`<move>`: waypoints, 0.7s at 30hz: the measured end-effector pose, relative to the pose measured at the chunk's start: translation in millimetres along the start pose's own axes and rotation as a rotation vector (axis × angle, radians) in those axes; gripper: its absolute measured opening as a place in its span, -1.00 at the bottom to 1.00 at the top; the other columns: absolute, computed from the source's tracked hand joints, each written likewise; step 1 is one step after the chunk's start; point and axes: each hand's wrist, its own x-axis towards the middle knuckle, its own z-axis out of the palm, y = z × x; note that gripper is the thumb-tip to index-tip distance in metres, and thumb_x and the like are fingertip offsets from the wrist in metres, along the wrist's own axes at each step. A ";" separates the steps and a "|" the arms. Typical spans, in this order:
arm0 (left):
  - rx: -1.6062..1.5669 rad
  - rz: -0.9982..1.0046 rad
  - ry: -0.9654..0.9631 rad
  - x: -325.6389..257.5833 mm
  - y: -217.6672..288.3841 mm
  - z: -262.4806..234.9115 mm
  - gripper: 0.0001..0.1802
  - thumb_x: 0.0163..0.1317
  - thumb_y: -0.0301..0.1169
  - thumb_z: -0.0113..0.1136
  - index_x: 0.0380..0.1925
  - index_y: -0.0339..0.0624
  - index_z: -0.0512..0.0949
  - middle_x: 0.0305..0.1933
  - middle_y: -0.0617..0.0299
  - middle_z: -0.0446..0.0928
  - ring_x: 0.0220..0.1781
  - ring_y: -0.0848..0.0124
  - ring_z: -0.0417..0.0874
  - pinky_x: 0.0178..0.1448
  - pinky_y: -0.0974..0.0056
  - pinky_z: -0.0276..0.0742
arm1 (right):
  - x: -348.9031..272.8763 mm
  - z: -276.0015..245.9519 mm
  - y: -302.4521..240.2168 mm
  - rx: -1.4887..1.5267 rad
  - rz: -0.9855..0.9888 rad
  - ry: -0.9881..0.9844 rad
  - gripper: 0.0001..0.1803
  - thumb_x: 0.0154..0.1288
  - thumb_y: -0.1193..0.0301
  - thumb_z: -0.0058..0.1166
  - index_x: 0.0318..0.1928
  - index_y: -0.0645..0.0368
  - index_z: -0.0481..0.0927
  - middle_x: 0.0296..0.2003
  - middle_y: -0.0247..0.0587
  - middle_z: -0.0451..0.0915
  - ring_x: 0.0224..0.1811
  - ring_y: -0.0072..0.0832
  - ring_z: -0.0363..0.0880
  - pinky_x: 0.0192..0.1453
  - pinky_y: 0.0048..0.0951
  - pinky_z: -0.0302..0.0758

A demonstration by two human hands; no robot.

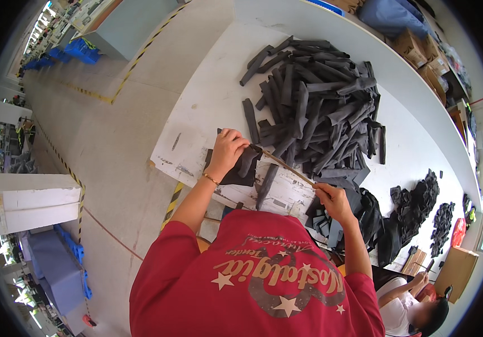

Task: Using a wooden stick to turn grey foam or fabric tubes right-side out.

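Note:
Between my two hands runs a thin brown rod (287, 167), slanting down to the right over the front of the white table (196, 118). My right hand (334, 201) is closed around its near end. At the other end, my left hand (229, 150) pinches a bit of black fabric (256, 149) against the rod's tip. Under my left hand lies a flat dark piece of cloth (231, 175) at the table edge. A narrow black fabric tube (266, 186) rests beside it, below the rod. Just beyond, a large heap of black fabric tubes (320, 106) covers the table's middle.
Grey and black pieces (325, 224) crowd the table by my right forearm. Farther right are more black heaps (415, 202), a cardboard box (456, 265) and a seated person (415, 309). A low wall (398, 67) bounds the table's far side. Concrete floor (123, 151) lies left.

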 end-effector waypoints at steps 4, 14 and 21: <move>-0.058 0.017 0.003 10.0 11.1 5.4 -0.90 -0.02 -0.44 0.31 -0.44 -0.05 0.63 -0.32 0.31 0.44 -0.12 0.27 0.43 -0.05 0.21 0.35 | -1.5 1.1 9.8 -0.102 -0.045 0.021 -0.80 0.27 0.42 0.06 -0.15 0.23 0.60 -0.59 -0.02 0.54 -0.55 -0.31 0.58 -0.40 -0.38 0.47; -0.189 -0.045 0.376 26.9 97.3 15.0 -0.58 -0.06 -0.32 0.42 -0.14 -0.06 0.56 -0.01 0.18 0.42 0.12 0.20 0.38 0.19 0.11 0.32 | 43.0 54.3 7.6 0.255 -0.026 0.070 -0.68 0.28 0.54 -0.12 0.04 0.30 0.48 -0.60 -0.41 0.44 -0.55 -0.70 0.34 -0.46 -0.60 0.27; -2.035 -1.009 0.347 9.7 88.8 73.4 -0.68 0.28 -0.18 0.18 -0.15 -0.20 0.52 -0.43 0.22 0.52 -0.34 0.27 0.60 -0.04 0.15 0.56 | 45.2 103.8 -11.3 0.195 -0.086 0.221 -0.74 0.28 0.57 -0.17 -0.06 0.34 0.49 -0.60 -0.22 0.48 -0.56 -0.50 0.45 -0.45 -0.46 0.37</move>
